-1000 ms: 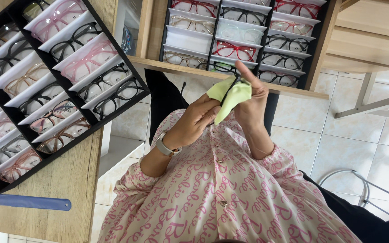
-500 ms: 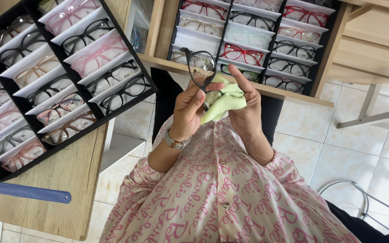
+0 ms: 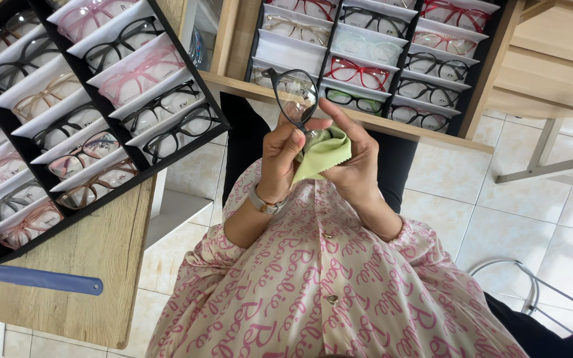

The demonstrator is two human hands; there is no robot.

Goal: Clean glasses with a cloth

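Observation:
My left hand [image 3: 280, 156], with a watch on its wrist, pinches a pair of black-framed glasses [image 3: 296, 96] by the lower rim and holds it upright in front of my chest. One round lens stands clear above my fingers. My right hand [image 3: 359, 159] holds a light green cleaning cloth [image 3: 323, 154] bunched against the bottom of the frame, thumb and forefinger touching the frame through it. Both hands meet over my pink patterned shirt.
A black display tray [image 3: 187, 142] with several rows of glasses lies on the wooden table [image 3: 94, 265] at left, with a blue flat strip [image 3: 34, 278] near its edge. Another tray of glasses [image 3: 492, 59] sits on a shelf ahead. A metal frame [image 3: 532, 292] stands on the tiled floor at right.
The cloth, which wrapped the glasses a second ago, has slid down. The black frame has risen and its lens now shows bare above my hands.

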